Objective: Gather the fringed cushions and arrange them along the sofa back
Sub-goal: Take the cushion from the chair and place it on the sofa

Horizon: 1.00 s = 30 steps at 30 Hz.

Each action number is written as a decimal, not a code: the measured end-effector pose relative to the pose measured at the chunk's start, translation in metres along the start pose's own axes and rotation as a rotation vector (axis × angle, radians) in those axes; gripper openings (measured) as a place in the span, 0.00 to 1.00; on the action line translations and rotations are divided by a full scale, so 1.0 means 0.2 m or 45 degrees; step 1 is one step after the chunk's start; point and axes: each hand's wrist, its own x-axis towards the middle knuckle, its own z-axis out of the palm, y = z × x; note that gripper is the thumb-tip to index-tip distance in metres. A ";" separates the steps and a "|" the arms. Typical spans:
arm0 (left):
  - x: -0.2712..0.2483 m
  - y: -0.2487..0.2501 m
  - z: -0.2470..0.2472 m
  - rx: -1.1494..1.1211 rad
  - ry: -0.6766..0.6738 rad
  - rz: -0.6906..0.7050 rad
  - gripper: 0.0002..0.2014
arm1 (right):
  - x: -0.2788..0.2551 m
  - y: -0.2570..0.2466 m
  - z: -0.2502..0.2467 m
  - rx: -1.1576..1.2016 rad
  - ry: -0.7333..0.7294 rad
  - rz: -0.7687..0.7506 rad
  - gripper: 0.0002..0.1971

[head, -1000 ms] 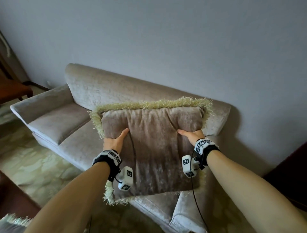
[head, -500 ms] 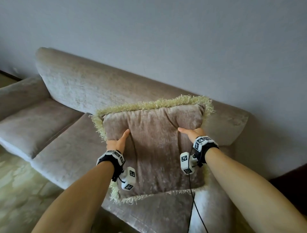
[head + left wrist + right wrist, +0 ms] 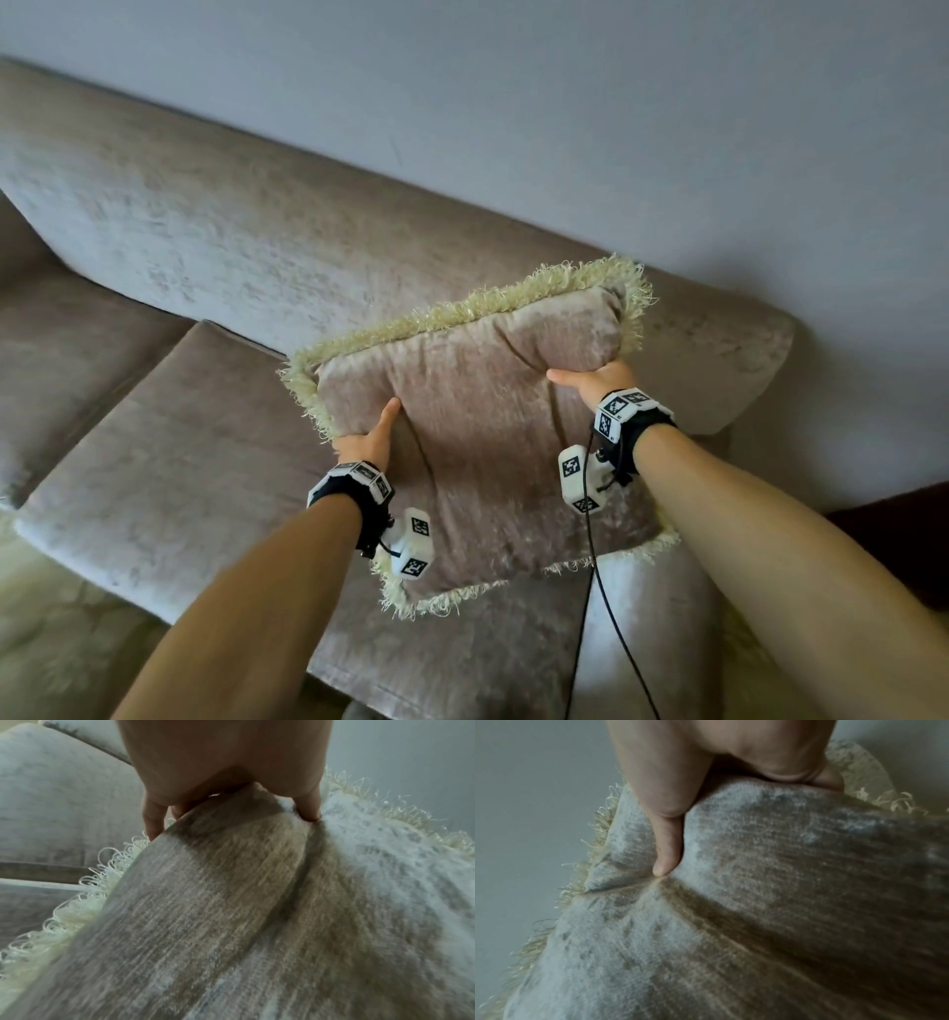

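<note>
1. Plain grey wall fills the far side of the room, and a beige velvet sofa stands against it, its back running from far left down to the right.
2. Two seat pads show on the sofa: one at the left edge and a wider seat pad in the middle, which lies below the left half of the cushion.
3. One fringed cushion is held in the air above the right end of the seat, in front of the sofa back, tilted with its right top corner highest.
4. Its face is brownish velvet, and a pale yellow looped fringe runs round its edges.
5. The left hand grips the cushion's left edge, thumb on the near face; in the left wrist view the fingers curl behind the edge.
6. The right hand grips the upper right part, and in the right wrist view the thumb digs into the fabric, creasing it.
7. Both wrists wear black bands with white marker blocks, and a black cable hangs from the right one across the cushion's lower edge.
8. Patterned yellowish floor shows at the near left, in front of the sofa.
</note>
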 end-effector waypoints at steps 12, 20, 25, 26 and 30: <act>0.32 -0.10 0.33 0.119 0.020 -0.148 0.45 | 0.53 0.06 0.19 -0.157 -0.111 0.101 0.57; 0.44 -0.08 0.48 0.137 0.009 -0.178 0.33 | 0.73 0.10 0.24 -0.222 -0.096 0.176 0.64; 0.48 -0.02 0.54 0.249 -0.158 -0.030 0.47 | 0.76 0.10 0.33 -0.316 -0.102 0.257 0.66; 0.48 -0.01 0.54 0.273 -0.174 0.008 0.46 | 0.77 0.10 0.34 -0.299 -0.103 0.264 0.65; 0.48 0.01 0.51 0.358 -0.207 0.106 0.44 | 0.78 0.11 0.36 -0.279 -0.105 0.279 0.67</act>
